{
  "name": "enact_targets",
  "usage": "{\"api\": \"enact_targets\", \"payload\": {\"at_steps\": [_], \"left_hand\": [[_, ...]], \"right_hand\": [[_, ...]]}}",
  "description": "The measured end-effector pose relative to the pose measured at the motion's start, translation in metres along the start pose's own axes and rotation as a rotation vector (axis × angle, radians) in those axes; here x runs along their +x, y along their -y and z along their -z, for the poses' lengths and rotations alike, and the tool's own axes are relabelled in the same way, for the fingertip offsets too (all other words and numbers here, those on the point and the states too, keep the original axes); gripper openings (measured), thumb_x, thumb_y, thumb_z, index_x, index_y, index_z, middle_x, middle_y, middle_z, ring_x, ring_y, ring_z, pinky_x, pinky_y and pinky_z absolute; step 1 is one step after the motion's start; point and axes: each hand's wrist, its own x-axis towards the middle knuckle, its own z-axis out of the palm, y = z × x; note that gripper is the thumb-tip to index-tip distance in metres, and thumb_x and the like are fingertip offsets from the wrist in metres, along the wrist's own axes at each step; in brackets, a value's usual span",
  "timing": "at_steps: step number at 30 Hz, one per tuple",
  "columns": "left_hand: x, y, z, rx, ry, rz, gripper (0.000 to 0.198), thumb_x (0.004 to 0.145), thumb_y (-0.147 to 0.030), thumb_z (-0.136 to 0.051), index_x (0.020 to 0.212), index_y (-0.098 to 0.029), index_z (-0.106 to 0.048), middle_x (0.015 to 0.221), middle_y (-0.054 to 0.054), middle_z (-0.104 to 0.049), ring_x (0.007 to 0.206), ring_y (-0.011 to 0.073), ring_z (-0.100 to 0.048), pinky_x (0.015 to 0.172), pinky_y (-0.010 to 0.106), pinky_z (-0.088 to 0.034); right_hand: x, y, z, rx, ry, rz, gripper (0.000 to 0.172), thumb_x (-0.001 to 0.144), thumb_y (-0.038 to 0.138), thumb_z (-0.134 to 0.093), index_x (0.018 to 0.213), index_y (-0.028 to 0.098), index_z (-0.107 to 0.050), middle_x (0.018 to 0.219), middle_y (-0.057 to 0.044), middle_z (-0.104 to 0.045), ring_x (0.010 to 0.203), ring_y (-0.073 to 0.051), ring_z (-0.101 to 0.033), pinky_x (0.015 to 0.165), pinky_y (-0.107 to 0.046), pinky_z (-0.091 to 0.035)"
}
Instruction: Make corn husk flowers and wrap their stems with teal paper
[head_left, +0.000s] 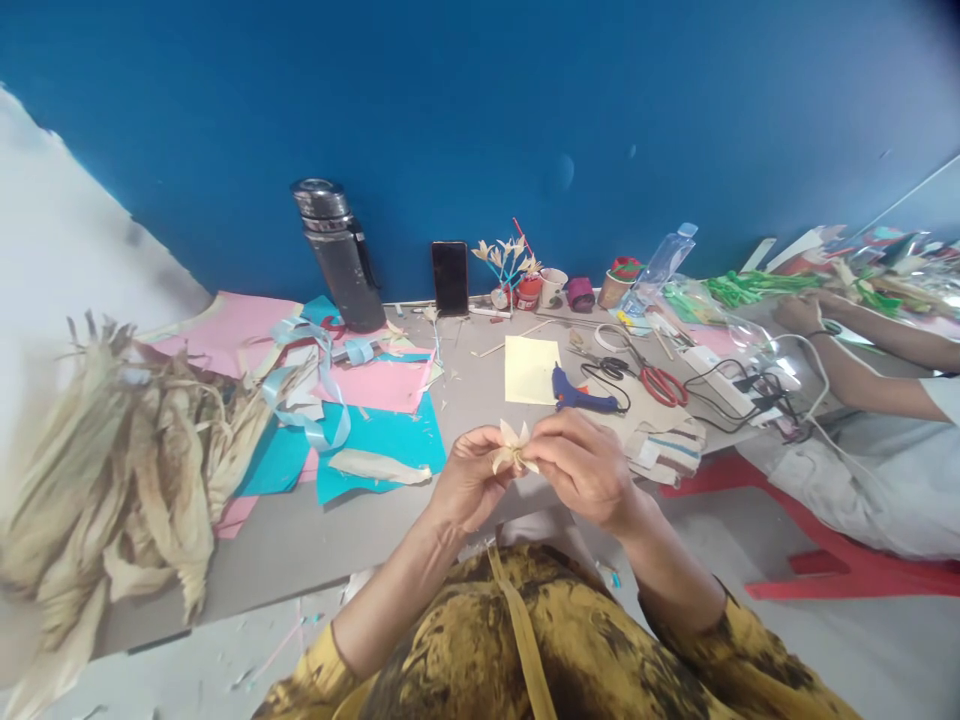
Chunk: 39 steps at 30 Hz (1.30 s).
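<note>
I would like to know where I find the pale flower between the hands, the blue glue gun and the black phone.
Pale flower (514,453): head view, where its petals meet.
Blue glue gun (586,400): head view, on its body.
Black phone (450,279): head view, middle of its screen.

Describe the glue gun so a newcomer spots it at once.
Find the blue wall, then the phone standing before it; down and right is a yellow sheet. The glue gun lies at that sheet's lower right, just beyond the right hand. Its blue body sets it apart from the red-handled scissors.
</note>
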Motion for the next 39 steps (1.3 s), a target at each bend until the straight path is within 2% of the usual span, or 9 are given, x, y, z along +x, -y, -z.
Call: {"api": "enact_targets", "payload": {"at_steps": [11, 16, 21, 25, 29, 33, 36, 39], "left_hand": [[0.002, -0.004, -0.004, -0.024, 0.033, -0.005, 0.029, 0.056, -0.022, -0.093, 0.064, -0.013, -0.067, 0.062, -0.001, -0.066, 0.053, 0.0091, -0.059, 0.055, 0.021, -0.049], [0.002, -0.004, -0.003, -0.075, 0.048, 0.015, 0.029, 0.058, -0.017, -0.09, 0.068, -0.014, -0.063, 0.061, -0.002, -0.064, 0.053, 0.0083, -0.058, 0.054, 0.019, -0.047], [0.0, -0.006, -0.006, -0.145, 0.018, 0.027, 0.038, 0.054, -0.014, -0.092, 0.077, -0.016, -0.061, 0.065, -0.004, -0.062, 0.055, 0.0067, -0.057, 0.055, 0.017, -0.046], [0.0, -0.008, -0.006, -0.101, 0.042, 0.032, 0.043, 0.053, -0.018, -0.093, 0.074, -0.016, -0.056, 0.062, -0.005, -0.061, 0.054, 0.0064, -0.057, 0.055, 0.017, -0.045], [0.002, -0.012, -0.003, -0.021, 0.04, -0.018, 0.043, 0.055, -0.021, -0.093, 0.068, -0.016, -0.052, 0.059, -0.006, -0.058, 0.053, 0.0064, -0.056, 0.055, 0.018, -0.044], [0.003, -0.023, -0.002, 0.031, 0.048, -0.112, 0.045, 0.056, -0.024, -0.094, 0.068, -0.017, -0.051, 0.061, -0.005, -0.058, 0.056, 0.0083, -0.056, 0.057, 0.021, -0.041], [0.002, -0.031, -0.002, 0.068, 0.055, -0.19, 0.047, 0.057, -0.021, -0.093, 0.066, -0.018, -0.047, 0.059, -0.006, -0.057, 0.054, 0.0089, -0.054, 0.056, 0.022, -0.038], [0.0, -0.033, 0.001, 0.089, 0.032, -0.248, 0.049, 0.057, -0.021, -0.093, 0.064, -0.018, -0.045, 0.057, -0.006, -0.057, 0.053, 0.0091, -0.054, 0.057, 0.023, -0.039]], "right_hand": [[0.002, 0.001, -0.003, 0.047, -0.023, 0.005, 0.019, 0.095, 0.012, -0.058, 0.096, 0.024, -0.072, 0.087, -0.006, -0.067, 0.078, -0.017, -0.062, 0.069, -0.029, -0.05], [0.006, 0.004, -0.005, 0.068, -0.055, -0.008, 0.02, 0.096, 0.013, -0.056, 0.094, 0.024, -0.072, 0.085, -0.006, -0.067, 0.077, -0.017, -0.063, 0.068, -0.029, -0.051], [0.007, 0.005, -0.006, 0.091, -0.049, -0.027, 0.021, 0.095, 0.012, -0.056, 0.097, 0.024, -0.073, 0.087, -0.006, -0.067, 0.079, -0.018, -0.063, 0.069, -0.03, -0.052], [0.006, 0.005, -0.008, 0.094, -0.053, -0.034, 0.023, 0.094, 0.011, -0.056, 0.097, 0.025, -0.074, 0.086, -0.006, -0.066, 0.077, -0.017, -0.063, 0.068, -0.029, -0.051], [0.005, 0.003, -0.012, 0.092, -0.052, -0.042, 0.023, 0.093, 0.01, -0.057, 0.102, 0.025, -0.073, 0.088, -0.006, -0.067, 0.079, -0.017, -0.064, 0.069, -0.029, -0.052], [0.004, 0.002, -0.012, 0.136, -0.123, -0.105, 0.025, 0.092, 0.011, -0.061, 0.112, 0.023, -0.069, 0.091, -0.008, -0.069, 0.082, -0.019, -0.067, 0.07, -0.03, -0.055], [0.002, 0.003, -0.011, 0.135, -0.156, -0.153, 0.017, 0.092, 0.011, -0.061, 0.104, 0.022, -0.068, 0.086, -0.007, -0.069, 0.077, -0.018, -0.066, 0.067, -0.03, -0.055], [-0.001, 0.004, -0.015, 0.154, -0.126, -0.153, 0.015, 0.092, 0.009, -0.06, 0.096, 0.021, -0.068, 0.083, -0.006, -0.068, 0.076, -0.018, -0.066, 0.065, -0.029, -0.054]]}}
